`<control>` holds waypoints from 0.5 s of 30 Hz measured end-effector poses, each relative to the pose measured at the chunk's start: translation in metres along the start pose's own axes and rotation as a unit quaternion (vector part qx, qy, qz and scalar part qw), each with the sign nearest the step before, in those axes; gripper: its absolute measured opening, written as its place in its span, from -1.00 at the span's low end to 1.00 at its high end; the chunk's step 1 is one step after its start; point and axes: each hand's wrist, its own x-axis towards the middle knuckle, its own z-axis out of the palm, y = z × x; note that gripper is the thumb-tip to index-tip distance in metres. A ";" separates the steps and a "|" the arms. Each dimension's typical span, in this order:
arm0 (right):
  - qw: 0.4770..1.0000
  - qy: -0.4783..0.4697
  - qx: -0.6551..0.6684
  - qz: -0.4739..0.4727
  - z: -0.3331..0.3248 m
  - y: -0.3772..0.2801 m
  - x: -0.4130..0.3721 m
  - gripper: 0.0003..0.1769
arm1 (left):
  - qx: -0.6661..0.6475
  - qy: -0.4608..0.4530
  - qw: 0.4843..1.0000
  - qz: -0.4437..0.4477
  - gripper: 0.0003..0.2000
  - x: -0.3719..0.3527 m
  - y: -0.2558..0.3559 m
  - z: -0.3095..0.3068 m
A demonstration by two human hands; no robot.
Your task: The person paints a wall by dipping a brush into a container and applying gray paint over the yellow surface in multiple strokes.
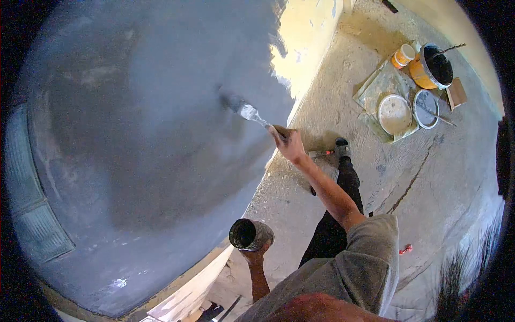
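My right hand [290, 145] is closed around the handle of a paintbrush [250, 112]. The brush's dark bristles touch the grey-painted wall [177, 91], near the ragged edge where grey gives way to pale yellow. Lower down, my left hand [256, 254] is wrapped round a paint-smeared can [259, 235]. Its dark mouth faces the wall, and I cannot make out how much paint is inside. A darker grey patch [145, 188] spreads across the wall's middle.
On the concrete floor [327, 118] at the right stand an orange paint bucket [424, 77] with a stick in it, a small orange tub [403, 56] and two round lids [395, 114]. A scraper-like tool with a red part [322, 153] lies by my foot. A louvred window [32, 182] is at the left.
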 end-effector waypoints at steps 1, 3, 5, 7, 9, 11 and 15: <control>0.995 0.053 0.046 -0.066 0.005 0.002 0.000 -0.64 | 0.112 -0.009 0.992 0.055 -0.06 0.002 0.003 0.004; 0.982 0.105 0.093 -0.129 0.015 0.024 0.014 -0.65 | 0.054 -0.001 0.997 0.052 -0.06 0.007 -0.030 0.002; 0.994 0.071 0.013 -0.076 0.036 0.080 0.045 -0.68 | 0.004 0.008 0.999 0.048 -0.07 0.009 -0.048 -0.008; 0.996 0.077 -0.015 -0.043 0.050 0.132 0.059 -0.65 | 0.017 0.005 0.999 0.043 -0.07 0.012 -0.050 -0.012; 0.993 0.090 -0.075 0.009 0.053 0.166 0.071 -0.62 | 0.029 0.003 0.998 0.049 -0.06 0.027 -0.041 -0.015; 0.989 0.089 -0.113 0.039 0.046 0.214 0.070 -0.62 | 0.032 0.000 0.998 0.045 -0.06 0.024 -0.030 -0.014; 0.953 0.069 -0.238 0.173 0.019 0.238 0.086 -0.66 | 0.016 -0.012 0.998 0.055 -0.06 0.030 -0.007 0.008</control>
